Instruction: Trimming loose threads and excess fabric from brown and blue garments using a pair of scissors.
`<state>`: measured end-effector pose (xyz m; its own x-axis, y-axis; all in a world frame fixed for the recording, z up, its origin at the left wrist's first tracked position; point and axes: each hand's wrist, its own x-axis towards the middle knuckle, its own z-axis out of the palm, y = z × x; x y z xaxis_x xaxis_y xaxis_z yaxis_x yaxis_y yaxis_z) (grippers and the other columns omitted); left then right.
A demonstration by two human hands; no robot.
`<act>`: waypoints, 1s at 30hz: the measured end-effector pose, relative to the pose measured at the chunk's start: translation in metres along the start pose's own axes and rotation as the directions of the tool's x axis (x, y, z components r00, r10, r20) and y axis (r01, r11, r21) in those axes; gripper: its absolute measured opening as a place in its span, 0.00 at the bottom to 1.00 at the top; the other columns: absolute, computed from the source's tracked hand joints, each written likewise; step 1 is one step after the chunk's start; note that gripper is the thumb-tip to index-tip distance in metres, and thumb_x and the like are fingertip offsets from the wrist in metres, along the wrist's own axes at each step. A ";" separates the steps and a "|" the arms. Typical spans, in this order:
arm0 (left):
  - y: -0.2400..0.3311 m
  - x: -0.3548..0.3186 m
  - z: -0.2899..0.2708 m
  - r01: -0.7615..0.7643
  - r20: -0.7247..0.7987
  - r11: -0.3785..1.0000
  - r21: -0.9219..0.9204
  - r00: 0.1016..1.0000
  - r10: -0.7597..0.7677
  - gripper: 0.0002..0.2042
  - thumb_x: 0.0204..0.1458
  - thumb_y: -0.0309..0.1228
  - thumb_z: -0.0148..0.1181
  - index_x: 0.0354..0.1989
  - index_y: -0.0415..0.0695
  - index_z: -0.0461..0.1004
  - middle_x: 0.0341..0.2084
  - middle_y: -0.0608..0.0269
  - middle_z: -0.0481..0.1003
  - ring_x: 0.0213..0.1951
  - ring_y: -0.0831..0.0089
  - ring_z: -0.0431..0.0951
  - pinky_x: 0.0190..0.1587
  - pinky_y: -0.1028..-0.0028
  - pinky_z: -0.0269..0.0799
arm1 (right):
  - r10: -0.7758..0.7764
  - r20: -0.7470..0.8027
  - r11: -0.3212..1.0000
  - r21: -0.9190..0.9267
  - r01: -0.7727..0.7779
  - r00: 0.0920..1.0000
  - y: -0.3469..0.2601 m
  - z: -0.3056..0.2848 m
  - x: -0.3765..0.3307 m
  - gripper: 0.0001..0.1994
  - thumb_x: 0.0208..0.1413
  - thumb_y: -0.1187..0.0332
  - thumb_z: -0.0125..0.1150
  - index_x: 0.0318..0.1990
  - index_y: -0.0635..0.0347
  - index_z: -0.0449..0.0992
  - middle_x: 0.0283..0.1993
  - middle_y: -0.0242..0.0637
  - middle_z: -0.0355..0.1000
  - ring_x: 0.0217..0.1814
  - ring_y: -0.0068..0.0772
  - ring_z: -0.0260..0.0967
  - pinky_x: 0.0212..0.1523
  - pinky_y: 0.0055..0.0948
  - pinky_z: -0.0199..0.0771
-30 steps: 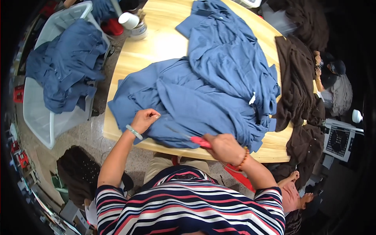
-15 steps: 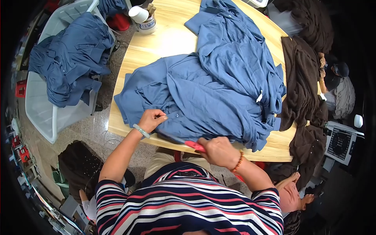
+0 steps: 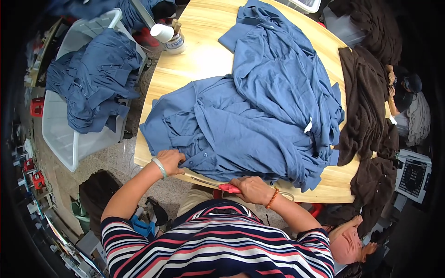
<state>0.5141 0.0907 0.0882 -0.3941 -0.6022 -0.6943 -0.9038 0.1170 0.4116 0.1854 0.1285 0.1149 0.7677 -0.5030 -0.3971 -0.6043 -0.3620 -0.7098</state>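
Blue button-up shirts [image 3: 259, 106] lie heaped across the wooden table [image 3: 197, 32]. At the heap's near-left edge, my left hand [image 3: 169, 161] has its fingers curled on the cloth beside a buttoned strip; the fingertips are partly hidden. A pale bangle circles that wrist. My right hand [image 3: 252, 189] is wrapped round a red-handled tool [image 3: 229, 188] at the table's near edge. Its thin metal shaft points left toward my left hand, just below the shirt hem. What kind of tool it is does not show. A small white tag sits on the cloth farther right.
A white bin [image 3: 65, 134] piled with blue shirts [image 3: 95, 78] stands left of the table. A tub of tools [image 3: 174, 42] with a white cup [image 3: 162, 32] is at the far-left edge. Brown garments [image 3: 357, 102] drape over the right side, where other people sit.
My left hand has moved left and down to the shirt's near edge. My right hand has lowered slightly, and the tool's metal shaft now shows, pointing left. The view has shifted a little.
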 end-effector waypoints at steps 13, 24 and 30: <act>0.070 0.013 -0.156 -0.380 -0.663 0.682 -0.625 0.719 -0.207 0.01 0.58 0.23 0.51 0.35 0.41 0.66 0.24 0.69 0.68 0.26 0.84 0.73 0.22 0.82 0.71 | 0.036 -0.011 0.996 0.081 -0.035 0.999 0.041 -0.029 -0.024 0.18 0.53 0.62 0.59 0.50 0.57 0.72 0.40 0.49 0.74 0.40 0.52 0.74 0.37 0.44 0.75; 0.160 0.159 -0.366 -0.375 -0.985 0.916 0.143 -0.142 0.096 0.05 0.52 0.29 0.58 0.31 0.39 0.72 0.21 0.52 0.73 0.25 0.64 0.75 0.30 0.67 0.70 | 0.278 -0.755 0.834 -0.116 -0.539 0.593 0.121 -0.259 -0.062 0.16 0.56 0.70 0.56 0.53 0.59 0.70 0.54 0.49 0.68 0.51 0.57 0.69 0.49 0.41 0.71; 0.079 0.203 -0.180 -0.270 -0.918 0.962 0.046 0.368 0.147 0.31 0.49 0.37 0.63 0.60 0.41 0.59 0.55 0.41 0.65 0.56 0.45 0.65 0.59 0.57 0.62 | 0.289 -0.614 0.917 -0.043 -0.396 0.734 0.113 -0.234 -0.055 0.18 0.53 0.72 0.60 0.53 0.62 0.71 0.51 0.50 0.70 0.50 0.54 0.70 0.49 0.38 0.71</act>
<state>0.3927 -0.1639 0.0862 -0.1247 -0.9294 0.3473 -0.7708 0.3112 0.5560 0.0255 -0.0688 0.1932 0.2584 -0.9560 -0.1393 -0.8676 -0.1662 -0.4686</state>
